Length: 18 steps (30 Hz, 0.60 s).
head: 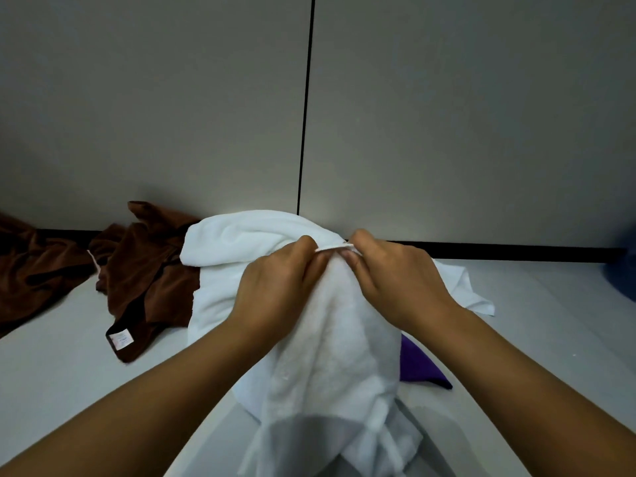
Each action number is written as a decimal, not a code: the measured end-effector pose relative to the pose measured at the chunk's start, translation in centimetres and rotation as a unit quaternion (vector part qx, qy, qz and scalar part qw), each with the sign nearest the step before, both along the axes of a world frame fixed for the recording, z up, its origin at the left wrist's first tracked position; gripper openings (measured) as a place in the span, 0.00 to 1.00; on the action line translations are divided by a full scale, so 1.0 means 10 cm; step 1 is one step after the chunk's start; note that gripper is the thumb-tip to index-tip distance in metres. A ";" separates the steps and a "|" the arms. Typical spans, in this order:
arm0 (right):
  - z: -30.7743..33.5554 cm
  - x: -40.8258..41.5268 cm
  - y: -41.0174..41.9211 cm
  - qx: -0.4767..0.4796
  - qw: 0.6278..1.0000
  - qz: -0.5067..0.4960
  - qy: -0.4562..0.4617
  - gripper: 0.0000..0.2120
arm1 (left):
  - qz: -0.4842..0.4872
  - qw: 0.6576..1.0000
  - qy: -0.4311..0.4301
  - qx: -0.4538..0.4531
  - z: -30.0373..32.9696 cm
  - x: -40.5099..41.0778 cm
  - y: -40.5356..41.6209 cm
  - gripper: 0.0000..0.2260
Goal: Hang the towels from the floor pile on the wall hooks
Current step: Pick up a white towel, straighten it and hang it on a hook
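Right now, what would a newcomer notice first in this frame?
Dead centre, a white towel is lifted off the floor, its small hanging loop pinched between the left hand and right hand. Left of it brown towels lie crumpled against the wall; a purple cloth peeks out at right.

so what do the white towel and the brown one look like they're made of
White towel: looks like terry cloth, matte with a fuzzy, nubby pile. Brown towel: looks like a smoother, plush fabric, maybe microfibre, with a faint sheen on its folds; a sewn label shows at one corner.

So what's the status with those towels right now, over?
Left hand and right hand pinch the white terry towel's loop. Brown towels on floor. No hooks in view.
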State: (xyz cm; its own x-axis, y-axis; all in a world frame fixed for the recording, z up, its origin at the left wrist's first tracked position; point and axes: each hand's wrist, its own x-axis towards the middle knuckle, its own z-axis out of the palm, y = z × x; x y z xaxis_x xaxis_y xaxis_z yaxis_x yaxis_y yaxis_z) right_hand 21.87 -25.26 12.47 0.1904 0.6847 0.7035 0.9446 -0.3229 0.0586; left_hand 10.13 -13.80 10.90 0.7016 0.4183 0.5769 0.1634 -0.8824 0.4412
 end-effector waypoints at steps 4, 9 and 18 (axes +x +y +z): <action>0.06 -0.04 0.04 -0.027 0.994 -0.040 -0.102 0.12 | 0.021 0.999 0.022 0.027 -0.02 -0.02 0.15 0.16; 0.09 -0.05 0.08 -0.048 0.992 -0.071 -0.093 0.16 | 0.039 0.999 0.008 0.035 -0.02 -0.05 0.19 0.19; 0.26 -0.06 0.05 -0.029 0.995 -0.067 -0.069 0.10 | 0.095 0.995 0.039 0.001 -0.01 -0.08 0.22 0.22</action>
